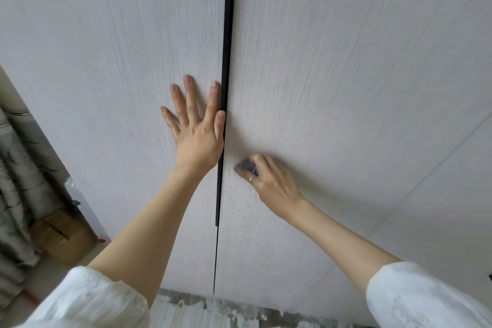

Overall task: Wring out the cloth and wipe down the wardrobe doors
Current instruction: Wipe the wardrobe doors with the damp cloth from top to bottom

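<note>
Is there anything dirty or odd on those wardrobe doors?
Yes. Small dark specks dot the right door near the black strip, below the cloth in the right hand. The left door under the left hand looks unmarked.

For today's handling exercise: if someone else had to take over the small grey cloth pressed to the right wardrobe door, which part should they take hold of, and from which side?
Take the cloth by its exposed upper-left edge, coming from the black strip side. The right hand covers the rest from the lower right, so only that bunched corner shows; pinch it there, probably once the fingers ease.
</note>
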A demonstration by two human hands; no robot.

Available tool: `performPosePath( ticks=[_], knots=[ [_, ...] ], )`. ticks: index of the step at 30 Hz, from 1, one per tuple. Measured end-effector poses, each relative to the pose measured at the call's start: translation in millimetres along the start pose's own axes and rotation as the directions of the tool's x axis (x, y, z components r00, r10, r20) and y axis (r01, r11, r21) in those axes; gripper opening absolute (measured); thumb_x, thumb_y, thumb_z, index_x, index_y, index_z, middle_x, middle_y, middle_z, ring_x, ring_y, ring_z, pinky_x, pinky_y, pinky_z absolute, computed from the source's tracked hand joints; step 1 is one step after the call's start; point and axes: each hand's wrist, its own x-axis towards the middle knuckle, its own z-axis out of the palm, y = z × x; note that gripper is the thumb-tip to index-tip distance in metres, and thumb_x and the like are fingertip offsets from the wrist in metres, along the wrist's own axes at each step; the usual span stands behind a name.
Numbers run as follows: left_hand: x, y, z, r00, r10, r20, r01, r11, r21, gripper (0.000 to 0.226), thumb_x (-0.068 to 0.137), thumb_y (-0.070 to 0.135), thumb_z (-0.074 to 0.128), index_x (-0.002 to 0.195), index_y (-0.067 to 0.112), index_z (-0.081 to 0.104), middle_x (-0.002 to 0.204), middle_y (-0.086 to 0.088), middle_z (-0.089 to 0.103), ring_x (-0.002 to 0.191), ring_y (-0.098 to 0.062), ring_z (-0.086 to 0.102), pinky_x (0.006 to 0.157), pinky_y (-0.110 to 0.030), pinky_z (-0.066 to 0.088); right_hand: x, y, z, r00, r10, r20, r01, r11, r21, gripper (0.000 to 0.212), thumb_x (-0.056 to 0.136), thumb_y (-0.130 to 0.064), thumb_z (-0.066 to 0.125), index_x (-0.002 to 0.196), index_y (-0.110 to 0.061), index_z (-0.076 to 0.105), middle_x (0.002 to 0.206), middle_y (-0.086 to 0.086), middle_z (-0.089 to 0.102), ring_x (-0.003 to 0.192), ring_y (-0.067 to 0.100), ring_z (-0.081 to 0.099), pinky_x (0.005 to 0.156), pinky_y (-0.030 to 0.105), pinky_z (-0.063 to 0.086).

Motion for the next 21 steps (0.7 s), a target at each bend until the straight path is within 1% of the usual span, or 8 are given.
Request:
performPosePath(
  ticks=[2, 6, 8, 11, 13, 15, 18, 21],
  knots=[
    [0, -1, 2, 1.000, 0.005, -0.003, -0.005, 1.000, -0.001, 0.051, 0.099, 0.042, 0.012, 0.144, 0.033, -0.010, 0.156, -0.013, -0.015, 0.141, -0.036, -0.018, 0.110, -0.058, -0.013, 24, -2, -24, 0.986, 0.088, -0.145, -0.093, 0.995, -0.033, 0.033, 0.080, -0.007, 0.056, 0.108, -0.020, 0.068, 0.092, 0.002, 0.057, 0.072, 0.019, 0.060, 0.057, 0.021, 0.044],
    [0, -3, 5, 1.000, 0.012, -0.013, -0.012, 1.000, 0.001, 0.050, 0.099, 0.042, 0.012, 0.144, 0.034, -0.010, 0.151, -0.004, -0.021, 0.141, -0.036, -0.018, 0.110, -0.059, -0.013, 69, 2, -50, 0.917, 0.181, -0.354, -0.162, 0.983, 0.085, 0.047, 0.081, -0.007, 0.037, 0.122, -0.002, 0.057, 0.108, 0.005, 0.034, 0.086, 0.031, 0.055, 0.067, 0.030, 0.045],
    [0, -4, 6, 1.000, 0.018, -0.014, -0.018, 1.000, 0.003, 0.051, 0.099, 0.044, 0.011, 0.144, 0.033, -0.009, 0.152, -0.005, -0.019, 0.141, -0.037, -0.017, 0.109, -0.059, -0.014, 70, -5, -43, 0.919, 0.191, -0.345, -0.179, 0.982, 0.067, 0.044, 0.085, -0.010, 0.035, 0.121, -0.003, 0.058, 0.108, 0.006, 0.036, 0.087, 0.029, 0.053, 0.068, 0.029, 0.044],
    [0, -5, 4, 1.000, 0.020, -0.001, -0.020, 1.000, 0.013, 0.050, 0.098, 0.045, 0.010, 0.144, 0.034, -0.009, 0.153, -0.007, -0.017, 0.141, -0.037, -0.017, 0.109, -0.058, -0.014, 42, -15, -9, 0.975, 0.149, -0.166, -0.147, 0.989, 0.025, 0.029, 0.094, -0.018, 0.040, 0.105, -0.015, 0.067, 0.094, 0.005, 0.057, 0.080, 0.021, 0.055, 0.064, 0.028, 0.046],
    [-1, -7, 2, 0.999, 0.030, 0.023, -0.030, 1.000, 0.007, 0.050, 0.099, 0.043, 0.011, 0.143, 0.035, -0.010, 0.154, -0.007, -0.019, 0.141, -0.035, -0.020, 0.109, -0.056, -0.017, 17, -15, 15, 0.998, -0.037, -0.054, 0.032, 0.995, -0.095, 0.012, 0.087, -0.012, 0.060, 0.095, -0.013, 0.069, 0.081, 0.004, 0.057, 0.071, 0.020, 0.050, 0.058, 0.030, 0.043],
    [-2, -11, 2, 0.998, 0.044, 0.034, -0.044, 0.999, 0.019, 0.051, 0.098, 0.045, 0.009, 0.143, 0.037, -0.013, 0.151, -0.001, -0.025, 0.141, -0.034, -0.021, 0.109, -0.056, -0.017, 6, -10, 21, 0.990, -0.135, -0.028, 0.131, 0.984, -0.119, 0.012, 0.081, -0.005, 0.068, 0.092, -0.008, 0.068, 0.078, 0.005, 0.054, 0.068, 0.022, 0.048, 0.056, 0.030, 0.040],
    [-3, -16, 4, 0.998, 0.061, 0.034, -0.062, 0.997, 0.039, 0.051, 0.098, 0.048, 0.007, 0.143, 0.036, -0.015, 0.148, 0.001, -0.026, 0.141, -0.035, -0.019, 0.109, -0.057, -0.016, 22, -7, -6, 0.994, -0.013, -0.110, 0.009, 1.000, -0.030, 0.030, 0.083, -0.005, 0.044, 0.100, -0.011, 0.067, 0.091, 0.005, 0.050, 0.075, 0.023, 0.052, 0.059, 0.030, 0.045],
    [-3, -17, 4, 0.997, 0.064, 0.038, -0.066, 0.997, 0.043, 0.051, 0.097, 0.049, 0.005, 0.143, 0.037, -0.015, 0.148, 0.001, -0.026, 0.141, -0.035, -0.019, 0.109, -0.057, -0.015, 53, -1, -40, 0.948, 0.165, -0.272, -0.141, 0.984, 0.105, 0.037, 0.084, -0.013, 0.037, 0.112, -0.013, 0.061, 0.105, -0.001, 0.039, 0.086, 0.019, 0.050, 0.069, 0.022, 0.041]
  ],
)
